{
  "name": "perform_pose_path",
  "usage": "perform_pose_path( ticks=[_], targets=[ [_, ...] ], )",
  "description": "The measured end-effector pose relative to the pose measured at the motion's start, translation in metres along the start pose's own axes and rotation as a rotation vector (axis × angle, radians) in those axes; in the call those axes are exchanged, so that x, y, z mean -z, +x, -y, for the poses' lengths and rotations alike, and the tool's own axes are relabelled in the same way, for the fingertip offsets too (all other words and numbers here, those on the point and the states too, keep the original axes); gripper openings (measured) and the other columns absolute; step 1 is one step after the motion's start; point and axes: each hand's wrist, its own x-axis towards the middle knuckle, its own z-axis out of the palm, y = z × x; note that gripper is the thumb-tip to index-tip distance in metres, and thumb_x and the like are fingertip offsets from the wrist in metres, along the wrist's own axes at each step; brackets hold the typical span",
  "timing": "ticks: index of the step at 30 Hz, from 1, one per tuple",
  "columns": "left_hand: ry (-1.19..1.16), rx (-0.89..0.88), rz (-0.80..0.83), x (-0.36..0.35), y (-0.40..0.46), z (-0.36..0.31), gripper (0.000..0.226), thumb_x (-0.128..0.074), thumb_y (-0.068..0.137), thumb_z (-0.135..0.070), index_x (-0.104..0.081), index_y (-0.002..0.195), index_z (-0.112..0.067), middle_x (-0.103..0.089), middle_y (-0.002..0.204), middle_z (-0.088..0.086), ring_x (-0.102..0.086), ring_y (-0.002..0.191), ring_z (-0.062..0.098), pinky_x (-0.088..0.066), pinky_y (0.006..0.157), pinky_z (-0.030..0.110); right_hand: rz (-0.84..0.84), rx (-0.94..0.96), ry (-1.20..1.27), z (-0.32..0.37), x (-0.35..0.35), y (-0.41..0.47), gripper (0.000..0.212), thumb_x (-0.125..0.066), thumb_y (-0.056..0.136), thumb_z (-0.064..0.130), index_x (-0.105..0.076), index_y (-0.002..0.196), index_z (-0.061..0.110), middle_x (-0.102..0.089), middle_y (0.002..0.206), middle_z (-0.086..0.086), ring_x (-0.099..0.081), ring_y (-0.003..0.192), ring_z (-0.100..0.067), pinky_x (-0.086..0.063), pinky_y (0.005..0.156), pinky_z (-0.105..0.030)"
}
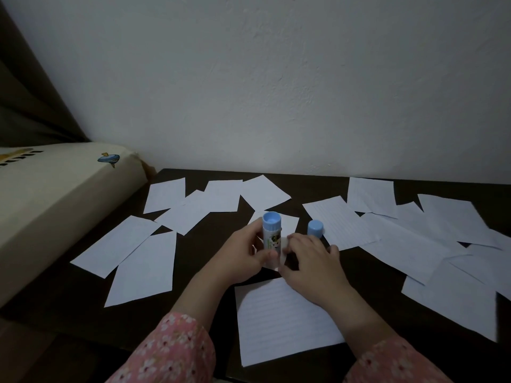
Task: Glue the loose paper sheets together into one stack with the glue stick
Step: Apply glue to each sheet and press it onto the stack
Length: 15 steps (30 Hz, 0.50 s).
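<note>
- 1 glue stick [270, 239] upright, grasped by left hand [240, 258]
- right hand [312, 261] fingers touching its base, grip unclear
- 1 blue cap [315, 228] at 2 o'clock
- roughly 15 paper sheets [282, 319] scattered on bench [210, 239]

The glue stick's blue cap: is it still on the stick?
No, the blue cap stands on the table, apart from the glue stick held in the left hand.

A dim room in a home, likely a bedroom: a dark counter [193, 261] stands against a plain white wall [276, 78], a cream mattress [55, 194] with cartoon prints touches its left edge, and a brown curtain [25, 92] hangs behind.
</note>
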Motion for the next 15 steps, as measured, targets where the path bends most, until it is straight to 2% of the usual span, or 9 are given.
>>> perform_pose_path(
  ticks=[3,8,15],
  targets=[
    [0.006,0.030,0.008,0.004,0.000,0.001,0.047,-0.066,0.087,-0.018,-0.048,0.129,-0.031,-0.059,0.117,-0.010,-0.056,0.101,0.009,-0.048,0.090,0.028,-0.002,-0.013,0.022,0.003,0.002,-0.001,0.021,-0.056,0.088,0.040,-0.047,0.106,0.033,-0.043,0.129,0.017,-0.036,0.126,-0.006,-0.023,0.110,-0.048],
    [-0.024,0.111,-0.007,0.018,0.000,0.009,0.055,-0.067,0.087,-0.014,-0.045,0.133,-0.034,-0.055,0.123,-0.013,-0.050,0.112,0.007,-0.043,0.097,0.031,0.008,-0.015,0.001,0.003,0.004,-0.002,0.027,-0.055,0.089,0.040,-0.049,0.113,0.031,-0.040,0.134,0.016,-0.034,0.128,-0.007,-0.022,0.108,-0.046],
    [-0.041,0.162,-0.051,0.030,-0.005,0.016,0.050,-0.065,0.088,-0.013,-0.046,0.131,-0.030,-0.052,0.113,-0.017,-0.048,0.104,0.004,-0.037,0.089,0.023,0.015,-0.016,0.004,0.003,0.005,-0.003,0.027,-0.054,0.089,0.040,-0.048,0.114,0.030,-0.042,0.131,0.017,-0.035,0.127,-0.007,-0.022,0.107,-0.045]
  ],
)
